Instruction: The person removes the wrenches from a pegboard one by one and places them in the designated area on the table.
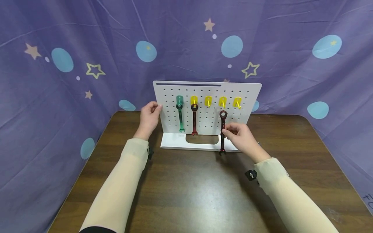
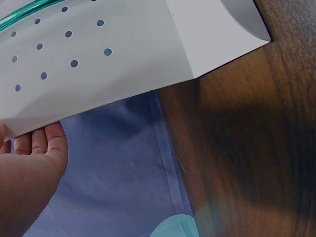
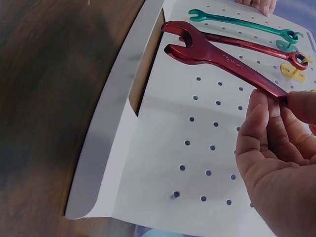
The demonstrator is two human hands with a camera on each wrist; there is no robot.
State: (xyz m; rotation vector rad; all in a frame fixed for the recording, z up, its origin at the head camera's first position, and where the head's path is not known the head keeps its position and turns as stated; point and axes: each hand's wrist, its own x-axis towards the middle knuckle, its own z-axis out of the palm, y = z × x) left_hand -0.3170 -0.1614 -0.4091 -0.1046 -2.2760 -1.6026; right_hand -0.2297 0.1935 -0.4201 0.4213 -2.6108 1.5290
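Note:
My right hand (image 1: 242, 137) pinches a dark red combination wrench (image 3: 217, 57) by its shank. It hangs upright in front of the white pegboard (image 1: 204, 119), ring end up, below the yellow hooks. My left hand (image 1: 150, 118) holds the board's left edge; in the left wrist view its fingers (image 2: 55, 140) curl behind that edge. A green combination wrench (image 1: 180, 118) hangs from the green hook (image 1: 179, 98) at the left of the board. Beside it, a red combination wrench (image 1: 194, 121) hangs from a yellow hook (image 1: 194, 99).
To the right of the hung wrenches, three yellow hooks, among them the middle one (image 1: 208, 101), hold nothing. The board stands on a white base (image 1: 173, 141) with a cut-out, on a brown wooden table (image 1: 186, 187). A purple patterned curtain (image 1: 186, 42) hangs behind.

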